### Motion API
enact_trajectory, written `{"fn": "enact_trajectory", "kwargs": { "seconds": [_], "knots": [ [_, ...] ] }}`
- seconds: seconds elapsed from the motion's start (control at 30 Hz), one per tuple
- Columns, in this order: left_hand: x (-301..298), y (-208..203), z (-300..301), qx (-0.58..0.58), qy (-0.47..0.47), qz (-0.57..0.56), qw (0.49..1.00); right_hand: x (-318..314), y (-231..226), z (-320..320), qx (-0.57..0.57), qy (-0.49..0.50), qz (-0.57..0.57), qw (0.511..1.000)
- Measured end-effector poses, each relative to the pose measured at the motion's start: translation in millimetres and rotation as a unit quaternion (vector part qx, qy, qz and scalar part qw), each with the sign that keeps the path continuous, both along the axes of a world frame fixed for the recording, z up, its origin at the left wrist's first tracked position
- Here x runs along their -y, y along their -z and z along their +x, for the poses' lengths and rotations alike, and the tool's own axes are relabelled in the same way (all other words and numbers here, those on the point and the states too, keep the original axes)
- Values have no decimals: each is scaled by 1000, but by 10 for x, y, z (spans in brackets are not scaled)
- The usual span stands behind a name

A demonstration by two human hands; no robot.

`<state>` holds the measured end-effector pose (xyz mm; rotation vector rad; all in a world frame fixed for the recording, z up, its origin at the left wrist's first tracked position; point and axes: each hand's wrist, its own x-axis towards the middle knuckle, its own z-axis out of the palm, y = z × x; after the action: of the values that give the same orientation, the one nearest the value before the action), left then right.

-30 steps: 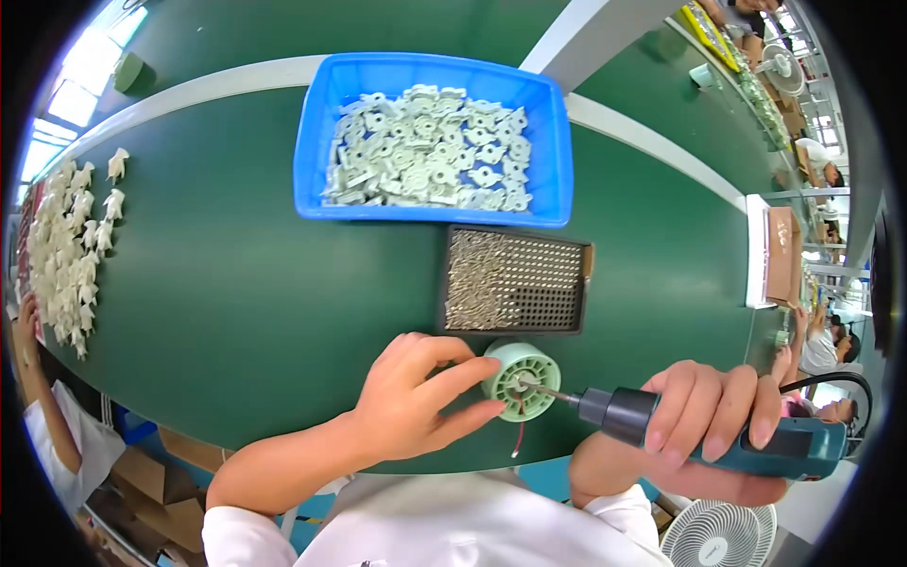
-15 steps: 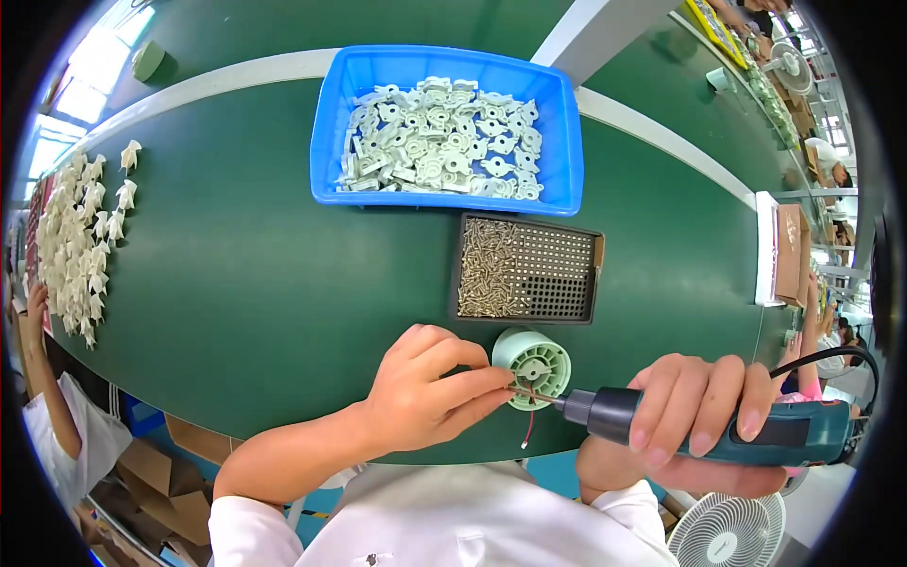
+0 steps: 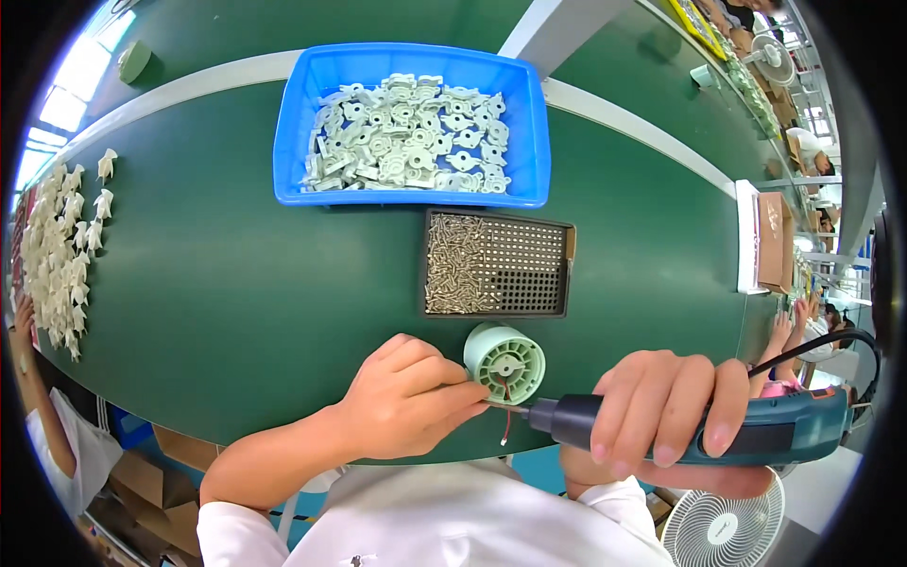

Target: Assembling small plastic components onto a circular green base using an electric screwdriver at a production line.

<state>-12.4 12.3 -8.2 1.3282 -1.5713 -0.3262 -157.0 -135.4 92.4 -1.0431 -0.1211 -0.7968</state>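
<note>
My right hand (image 3: 666,411) is wrapped round a dark teal electric screwdriver (image 3: 784,430), which lies nearly level with its bit pointing left. The fingers of my left hand (image 3: 411,397) are pinched together at the tip of the bit. Whatever they hold there is too small and covered to make out. Just behind the fingertips, a pale green round motor housing (image 3: 515,354) rests on the table, its ribbed open face turned towards me. A thin red wire (image 3: 506,430) with a small white plug hangs from its front.
Beyond the housing sits a black perforated tray (image 3: 524,293) with many loose screws (image 3: 455,265) heaped in its left half. Behind it stands a blue bin (image 3: 411,197) of pale winged parts (image 3: 416,137). White pieces (image 3: 61,265) cover the table's left end. A cord (image 3: 803,345) trails from the screwdriver.
The whole scene has shifted slightly left in the picture as the view turned. Both hands, the screwdriver and the housing keep nearly the same places relative to each other.
</note>
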Motion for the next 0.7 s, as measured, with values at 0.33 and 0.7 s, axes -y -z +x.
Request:
{"fn": "enact_trajectory", "kwargs": {
  "seconds": [0.33, 0.7],
  "knots": [
    [23, -84, -53, 50, 4, 90, 995, -121, -35, -139, 4, 193, -133, 972],
    [6, -76, -67, 102, -2, 134, 986, -198, 30, -71, -64, 144, -171, 973]
  ]
}}
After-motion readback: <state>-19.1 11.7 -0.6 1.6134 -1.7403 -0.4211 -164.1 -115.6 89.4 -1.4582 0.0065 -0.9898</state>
